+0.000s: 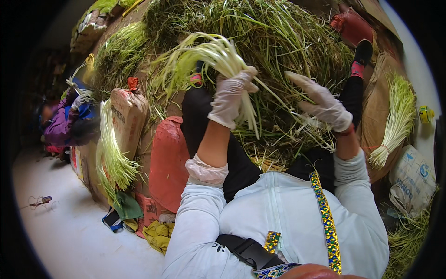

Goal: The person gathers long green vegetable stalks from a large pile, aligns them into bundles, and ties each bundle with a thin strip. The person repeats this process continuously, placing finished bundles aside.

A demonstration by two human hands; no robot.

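Note:
My left hand (232,92), in a thin whitish glove, is closed around a bunch of long pale chive-like stems (212,52). Their yellow-green leaf ends fan out to the upper left, and the stem ends hang below the fist. To its right, my gloved right hand (322,103) has its fingers extended and apart. Thin pale stems and stringy scraps (310,122) lie just under and beside it. Beneath both hands, between my legs, spreads a large heap of loose green leafy stalks (275,38).
Bunches of pale stems lie at left (113,150) and, tied with a red band, at right (392,122). Beside my left leg are a red sack (169,160) and a printed sack (127,118). A co-worker (61,122) holds stems at far left. A white plastic sack (413,178) lies at right.

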